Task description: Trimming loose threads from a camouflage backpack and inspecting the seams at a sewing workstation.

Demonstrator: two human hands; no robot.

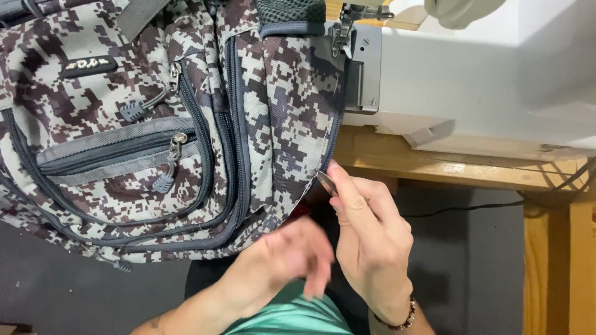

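A camouflage backpack [155, 124] hangs across the left and middle of the view, its woven fabric printed in blocky brown, grey and cream pixels. Grey zippers with cord pulls curve around its front pockets. Its top right edge sits under the metal foot [341, 34] of a white sewing machine [472, 74], which keeps the bag lifted and its side seam within reach.

The right hand [372, 242], a beaded bracelet [397, 322] at its wrist, pinches a small pointed metal tool [324, 181], likely thread snips, between thumb and fingers. The tip touches the bag's dark piped edge, low on the right side, apparently where a loose thread needs attention. The left hand [292, 260] is blurred, just below the bag's bottom corner and beside the right hand; its fingers look loosely spread and hold nothing that can be made out.

The machine rests on a bare wooden bench [459, 164] with a rough, pale edge. A black cable [472, 208] runs beneath it. Green clothing [292, 316] shows at the bottom.
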